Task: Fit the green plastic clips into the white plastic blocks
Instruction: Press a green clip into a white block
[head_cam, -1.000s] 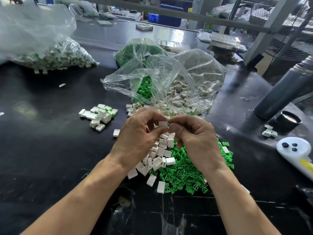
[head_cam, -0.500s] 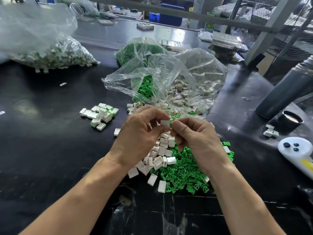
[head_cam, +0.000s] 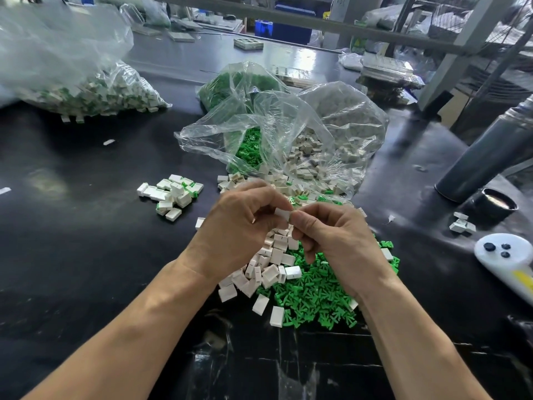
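Black bench (head_cam: 72, 255) carried everything. Left hand (head_cam: 239, 226) pinched a white block (head_cam: 282, 214), long axis running toward the right hand (head_cam: 331, 241), whose curled fingers touched its far end; any clip was hidden. Below the block lay the green clips (head_cam: 317, 295).

There is one view only, from a camera worn on the person's head, looking forward and steeply down at a black table (head_cam: 72, 255). It sits close: both forearms enter from the bottom corners and the hands meet just above the centre of the frame. The wide lens bends the shelving posts (head_cam: 450, 53) at upper right; the blurred background probably lies well behind the table.
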A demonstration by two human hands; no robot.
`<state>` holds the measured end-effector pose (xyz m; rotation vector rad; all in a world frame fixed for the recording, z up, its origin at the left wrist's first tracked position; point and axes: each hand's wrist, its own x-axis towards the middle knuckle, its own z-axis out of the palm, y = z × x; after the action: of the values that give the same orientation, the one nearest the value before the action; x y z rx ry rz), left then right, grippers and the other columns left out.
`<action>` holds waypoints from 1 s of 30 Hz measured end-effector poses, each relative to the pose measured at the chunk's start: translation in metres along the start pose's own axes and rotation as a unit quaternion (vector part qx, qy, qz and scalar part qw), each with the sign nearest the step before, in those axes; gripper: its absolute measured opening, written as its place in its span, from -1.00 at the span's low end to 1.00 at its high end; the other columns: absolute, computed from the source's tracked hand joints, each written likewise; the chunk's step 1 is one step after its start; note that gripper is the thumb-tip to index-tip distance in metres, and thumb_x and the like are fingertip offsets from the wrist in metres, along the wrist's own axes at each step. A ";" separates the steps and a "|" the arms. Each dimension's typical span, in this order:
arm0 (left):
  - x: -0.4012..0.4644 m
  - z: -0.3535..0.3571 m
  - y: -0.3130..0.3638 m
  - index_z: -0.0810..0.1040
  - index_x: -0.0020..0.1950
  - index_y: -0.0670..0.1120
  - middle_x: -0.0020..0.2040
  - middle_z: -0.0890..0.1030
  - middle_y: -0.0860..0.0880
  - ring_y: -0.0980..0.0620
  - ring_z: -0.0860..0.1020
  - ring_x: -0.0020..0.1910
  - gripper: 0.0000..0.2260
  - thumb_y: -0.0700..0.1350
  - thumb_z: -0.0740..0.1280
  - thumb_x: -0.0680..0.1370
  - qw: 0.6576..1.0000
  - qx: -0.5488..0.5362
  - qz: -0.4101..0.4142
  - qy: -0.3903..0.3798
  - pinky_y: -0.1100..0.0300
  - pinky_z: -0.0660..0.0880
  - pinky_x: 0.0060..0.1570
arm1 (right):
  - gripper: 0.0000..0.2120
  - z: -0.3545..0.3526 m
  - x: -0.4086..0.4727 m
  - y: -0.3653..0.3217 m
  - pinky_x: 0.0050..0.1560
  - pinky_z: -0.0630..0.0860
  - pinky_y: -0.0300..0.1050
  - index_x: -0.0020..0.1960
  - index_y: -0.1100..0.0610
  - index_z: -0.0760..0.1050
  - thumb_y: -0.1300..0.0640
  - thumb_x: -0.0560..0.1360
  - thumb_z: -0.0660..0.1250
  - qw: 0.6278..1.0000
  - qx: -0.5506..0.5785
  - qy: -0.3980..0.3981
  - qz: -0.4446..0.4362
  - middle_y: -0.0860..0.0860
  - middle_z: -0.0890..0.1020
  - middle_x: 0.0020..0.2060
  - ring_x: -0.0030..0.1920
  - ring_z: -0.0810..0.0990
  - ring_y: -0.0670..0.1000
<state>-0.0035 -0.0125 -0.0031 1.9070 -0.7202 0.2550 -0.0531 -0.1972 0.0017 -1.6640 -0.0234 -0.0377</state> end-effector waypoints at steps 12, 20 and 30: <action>-0.005 0.011 0.003 0.67 0.00 0.04 -0.08 0.60 0.15 0.07 0.65 -0.09 -0.84 -0.22 0.50 0.52 0.998 -0.011 -0.007 0.058 0.07 0.64 -0.08 | -0.84 0.013 -0.005 -0.004 -0.46 0.49 -0.19 -0.15 0.23 0.67 0.15 0.56 0.47 0.996 0.052 0.067 -0.006 0.11 0.65 -0.34 -0.43 0.52 -0.03; -0.001 0.005 0.008 0.71 0.10 0.00 0.00 0.67 0.14 0.14 0.66 0.00 -0.82 -0.23 0.48 0.55 0.998 -0.036 -0.032 0.029 0.26 0.60 0.02 | -0.91 0.010 0.000 -0.005 -0.40 0.50 -0.20 -0.09 0.16 0.67 0.18 0.59 0.45 0.992 -0.041 0.112 -0.042 0.02 0.67 -0.33 -0.40 0.52 -0.05; 0.001 0.007 0.011 0.70 0.00 -0.03 -0.07 0.69 0.06 0.06 0.66 -0.07 -0.87 -0.24 0.51 0.52 0.990 -0.101 -0.087 0.049 0.10 0.64 0.00 | -0.64 0.016 -0.001 -0.010 -0.45 0.42 -0.11 -0.11 0.14 0.65 -0.07 0.68 0.26 0.993 -0.033 0.101 -0.051 0.19 0.64 -0.29 -0.40 0.49 0.01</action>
<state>-0.0098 -0.0223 0.0026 1.7389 -0.4908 0.1594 -0.0546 -0.1799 0.0105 -1.7179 0.0461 -0.2866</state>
